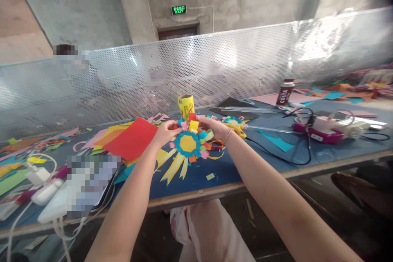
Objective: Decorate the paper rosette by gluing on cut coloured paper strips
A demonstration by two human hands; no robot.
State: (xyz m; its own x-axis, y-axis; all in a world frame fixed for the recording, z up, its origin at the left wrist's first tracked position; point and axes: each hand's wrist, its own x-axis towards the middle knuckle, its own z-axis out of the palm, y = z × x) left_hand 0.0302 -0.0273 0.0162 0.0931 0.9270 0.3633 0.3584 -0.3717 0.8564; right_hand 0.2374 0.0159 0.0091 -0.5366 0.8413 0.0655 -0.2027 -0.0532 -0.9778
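Note:
In front of me is a paper rosette point(188, 144) with a yellow centre, a blue ring, coloured paper loops around it and pale yellow ribbon tails hanging toward the table edge. My left hand point(167, 132) pinches its upper left rim. At the upper right rim, my right hand point(216, 127) grips it with fingers reaching a red loop; its fingertips are partly hidden. A red-orange handle point(217, 144) shows beneath my right hand. Just right of that hand lie a yellow tool point(240, 132) with a black cable and another blue-edged paper piece point(233, 121).
Behind the rosette stands a yellow cylinder point(186, 105). Red paper point(135, 139) and other coloured sheets lie left. A phone point(106, 188), white chargers point(46, 190) and cables occupy the near left. Rightward are a COSTA bottle point(285, 92), clear sticks and a purple power strip point(325, 136). A perforated metal screen point(190, 63) rises behind.

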